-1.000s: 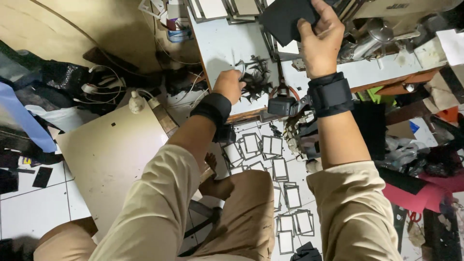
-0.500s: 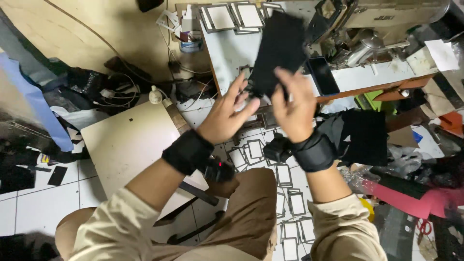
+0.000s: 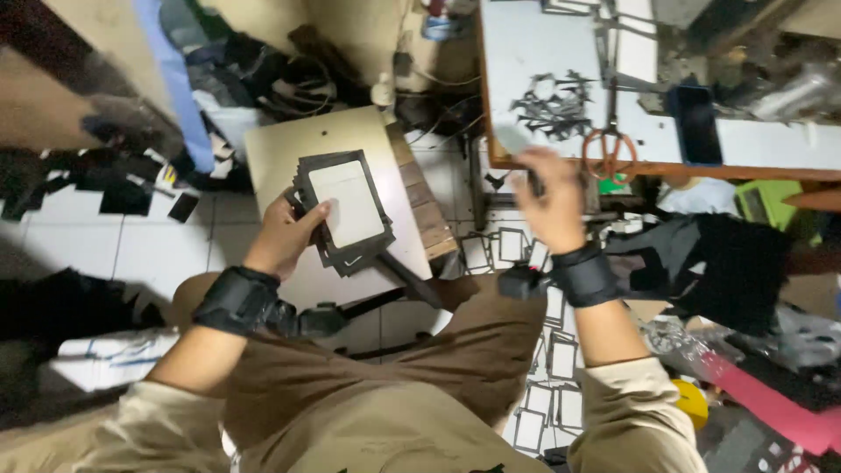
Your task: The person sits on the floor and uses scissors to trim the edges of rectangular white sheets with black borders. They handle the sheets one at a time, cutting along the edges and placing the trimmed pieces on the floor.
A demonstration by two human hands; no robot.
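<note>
Head view, looking down past the person's knees: the largest thing is the white counter (image 3: 543,52) at upper right, its wooden front edge running across the frame. On it lie a heap of dark offcuts (image 3: 554,107) and a pair of orange-handled scissors (image 3: 604,151), with a dark flat slab (image 3: 694,123) a little to the right. Below and to the left, a pale board (image 3: 289,153) lies over the tiled floor (image 3: 131,254), and a scatter of small black-edged frames (image 3: 552,359) covers the floor between the legs and the counter's foot.

The left hand (image 3: 285,232) holds a stack of dark rectangular frames (image 3: 343,210) with a white centre, tilted towards the camera above the pale board; the thumb lies across the white face and the fingers curl behind the stack, so it is pinched front to back. The right hand (image 3: 550,197) is raised just below the counter's front edge, near the scissors but not touching them. It is blurred (motion smear), and I cannot tell whether it is spread or closed, nor whether anything sits in it.

As a judgement, the step in hand looks like handling a gathered stack of cut frames, held steady in one hand. Any further move would call for a firm hold so the stack does not fan apart.
</note>
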